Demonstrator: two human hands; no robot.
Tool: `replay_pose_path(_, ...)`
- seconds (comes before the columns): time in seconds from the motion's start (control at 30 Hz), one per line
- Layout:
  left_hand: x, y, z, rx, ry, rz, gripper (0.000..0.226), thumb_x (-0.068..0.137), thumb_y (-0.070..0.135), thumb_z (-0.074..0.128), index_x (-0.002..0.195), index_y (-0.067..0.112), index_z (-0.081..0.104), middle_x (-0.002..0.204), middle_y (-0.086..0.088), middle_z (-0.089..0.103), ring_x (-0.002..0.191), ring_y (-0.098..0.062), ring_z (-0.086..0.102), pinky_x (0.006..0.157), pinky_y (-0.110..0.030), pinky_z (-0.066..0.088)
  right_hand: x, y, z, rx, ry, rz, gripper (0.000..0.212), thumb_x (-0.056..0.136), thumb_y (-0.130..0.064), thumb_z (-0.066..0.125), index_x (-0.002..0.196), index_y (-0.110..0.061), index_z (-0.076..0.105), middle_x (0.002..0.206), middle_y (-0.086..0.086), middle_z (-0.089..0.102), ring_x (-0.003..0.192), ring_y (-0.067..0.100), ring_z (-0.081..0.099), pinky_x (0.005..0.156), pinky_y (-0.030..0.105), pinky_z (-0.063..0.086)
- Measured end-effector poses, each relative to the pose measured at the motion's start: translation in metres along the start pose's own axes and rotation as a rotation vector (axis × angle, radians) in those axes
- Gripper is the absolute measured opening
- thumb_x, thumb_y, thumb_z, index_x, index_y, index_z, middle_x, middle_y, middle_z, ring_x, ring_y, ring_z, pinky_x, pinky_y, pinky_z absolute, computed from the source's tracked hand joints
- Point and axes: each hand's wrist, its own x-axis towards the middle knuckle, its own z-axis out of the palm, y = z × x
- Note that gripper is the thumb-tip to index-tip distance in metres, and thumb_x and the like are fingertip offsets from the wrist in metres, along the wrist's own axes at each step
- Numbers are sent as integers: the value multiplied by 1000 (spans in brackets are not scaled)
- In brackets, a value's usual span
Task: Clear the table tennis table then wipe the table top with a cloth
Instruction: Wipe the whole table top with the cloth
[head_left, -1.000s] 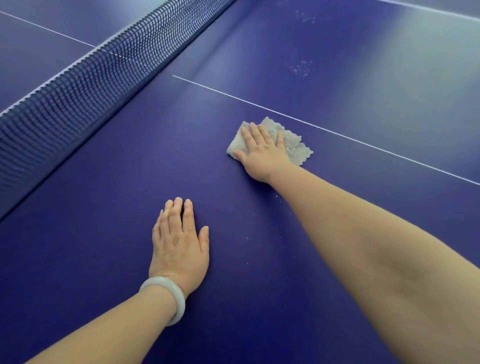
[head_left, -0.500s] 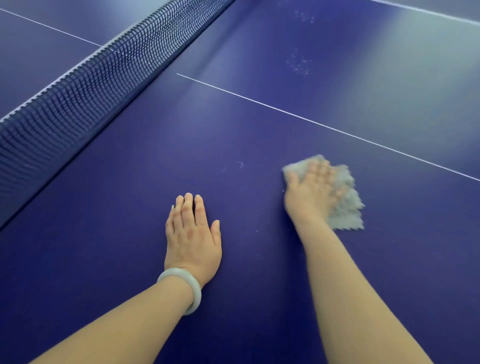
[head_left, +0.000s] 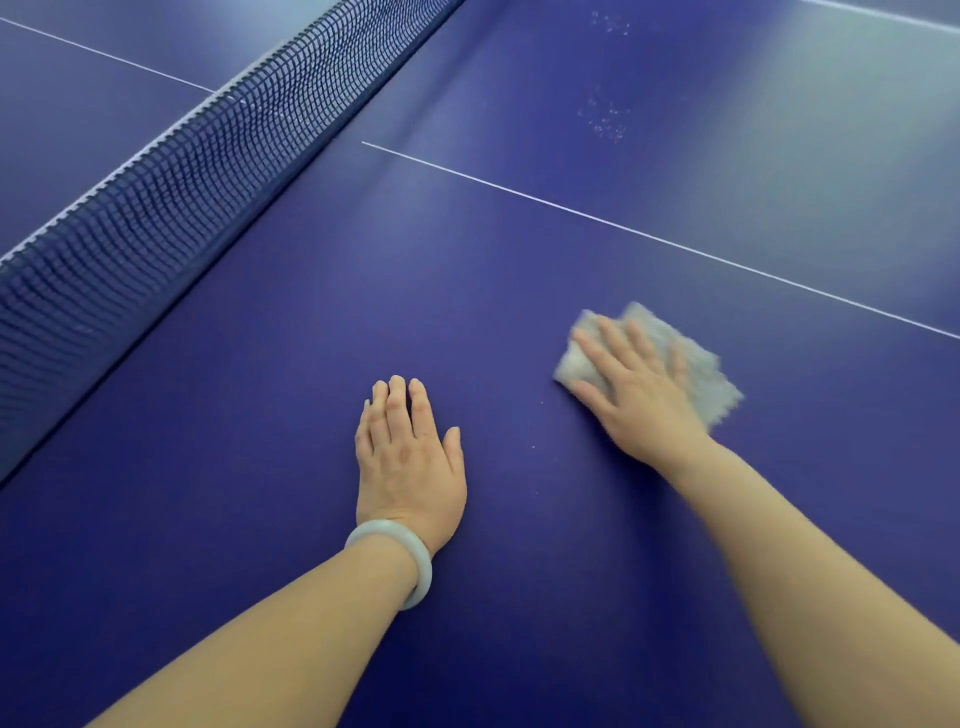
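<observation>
Pressing flat with straight, slightly spread fingers, right hand (head_left: 639, 397) is holding cloth (head_left: 712, 383) down against table (head_left: 249, 530). No finger is curling round the fabric, and the thumb is lying at the cloth's near-left corner. Cloth is lying rumpled under palm and fingers, its grey edges showing beyond the fingertips and to the right of the hand, with a zigzag hem at the near right. Hand and cloth are both appearing slightly blurred. Left of this grip and a little nearer the viewer, left hand (head_left: 410, 460) is resting palm down on the bare blue surface, fingers straight and close together, holding nothing. A pale bangle (head_left: 413, 553) is sitting on its wrist. Beyond the cloth, and apart from it, a thin white line (head_left: 623, 229) is running across the top from upper left to right. Farther beyond that line, pale specks (head_left: 605, 117) are showing on the surface. Well left of both hands, net (head_left: 130, 218) is standing across the table.
</observation>
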Motion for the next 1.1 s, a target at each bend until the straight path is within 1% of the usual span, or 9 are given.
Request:
replay_pose_path(0.13, 0, -1, 1, 24, -3, -2, 66, 98, 44, 22, 153, 6, 23, 159, -14, 23, 149, -31, 16, 121, -45, 15, -86, 32, 10, 49, 62, 433, 63, 95, -63, 14, 155, -45, 2, 164, -18, -4, 150, 14, -12, 117, 60, -10)
replay_pose_path(0.3, 0, 0, 0, 28, 0, 9, 66, 99, 43, 23, 153, 5, 22, 159, -15, 23, 149, -31, 15, 121, -45, 13, -81, -47, 35, 30, 86, 610, 71, 93, -58, -5, 156, -28, -13, 165, -4, -13, 150, 28, -18, 114, 67, -7)
replay_pose_path(0.5, 0, -1, 0, 10, 12, 13, 66, 99, 43, 24, 153, 5, 20, 160, -15, 20, 150, -31, 11, 122, -44, 11, 10, -115, 32, 27, 43, 152, 62, 102, -55, 18, 157, -32, 0, 165, -5, -11, 150, 28, -17, 113, 65, -14)
replay_pose_path(0.6, 0, -2, 1, -4, -1, 17, 66, 100, 43, 25, 154, 6, 18, 161, -14, 17, 150, -30, 9, 122, -44, 10, -1, -98, 27, -11, 23, -136, 58, 102, -56, 20, 156, -37, 14, 165, -10, 2, 152, 21, -10, 117, 57, -14)
replay_pose_path(0.67, 0, -2, 1, -10, 9, 15, 65, 100, 42, 27, 153, 5, 19, 160, -15, 19, 150, -31, 11, 122, -44, 11, -32, -63, 28, -51, 40, -189, 60, 98, -59, 16, 155, -40, 17, 164, -14, 8, 152, 17, -5, 120, 52, -11)
replay_pose_path(0.73, 0, -2, 0, -13, 5, 15, 65, 100, 41, 28, 153, 4, 19, 159, -16, 20, 149, -32, 12, 122, -45, 12, -61, -14, 26, -50, 75, -40, 61, 96, -61, 15, 155, -43, 14, 164, -16, 6, 152, 15, -4, 120, 50, -10)
replay_pose_path(0.83, -1, -2, -1, -9, -2, 27, 65, 101, 41, 27, 153, 4, 18, 160, -16, 19, 149, -33, 12, 122, -45, 12, -101, 43, 18, 36, 88, 390, 63, 96, -61, 14, 155, -41, 6, 165, -13, 1, 152, 18, -4, 120, 53, -9)
replay_pose_path(0.93, 0, -2, 0, -1, 1, 26, 65, 101, 42, 26, 153, 3, 17, 160, -17, 20, 149, -33, 12, 122, -45, 12, -132, 22, 32, 24, 153, 658, 62, 99, -52, 9, 157, -33, 0, 166, -8, -2, 152, 21, -5, 118, 58, -4)
replay_pose_path(1.1, 0, -2, -1, -42, 0, 41, 65, 102, 42, 25, 154, 5, 15, 161, -16, 15, 150, -31, 8, 122, -43, 7, -122, -99, 66, -40, 135, 516, 62, 99, -47, 3, 153, -28, -20, 164, -2, -14, 151, 28, -13, 115, 62, -11)
